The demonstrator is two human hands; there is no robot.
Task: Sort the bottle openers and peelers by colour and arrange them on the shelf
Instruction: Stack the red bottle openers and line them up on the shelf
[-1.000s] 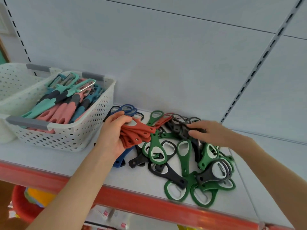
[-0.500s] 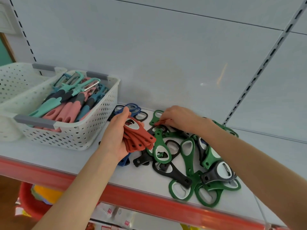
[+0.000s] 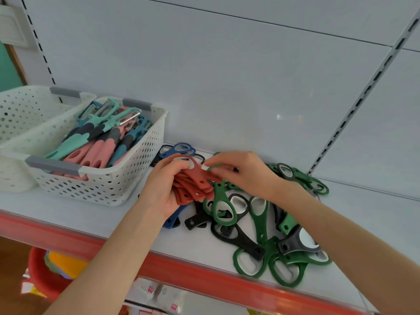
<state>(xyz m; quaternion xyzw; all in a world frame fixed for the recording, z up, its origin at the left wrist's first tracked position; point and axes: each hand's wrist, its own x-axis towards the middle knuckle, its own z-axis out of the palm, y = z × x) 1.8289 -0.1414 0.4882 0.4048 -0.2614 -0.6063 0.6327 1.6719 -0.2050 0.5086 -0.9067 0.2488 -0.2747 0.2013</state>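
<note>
My left hand (image 3: 162,187) grips a fanned stack of red bottle openers (image 3: 193,185) just above the shelf (image 3: 91,214). My right hand (image 3: 243,173) pinches the top red opener at the stack's upper end, fingers touching the left hand's. Green and black bottle openers (image 3: 261,221) lie in a loose heap on the shelf to the right and below. Blue openers (image 3: 179,149) lie behind the left hand, and one blue handle (image 3: 173,220) pokes out under the wrist. Teal, pink and blue peelers (image 3: 97,142) fill a white perforated basket (image 3: 102,189) at the left.
A second white basket (image 3: 25,117) stands at the far left, behind the first. The shelf's red front strip (image 3: 204,278) runs along the near edge. A slotted upright (image 3: 363,96) rises at the back right. Red and yellow goods (image 3: 52,269) sit on a lower level.
My right hand has come left from the heap's back to the red stack, bringing a red opener onto it. The left hand has stayed put with the stack.
</note>
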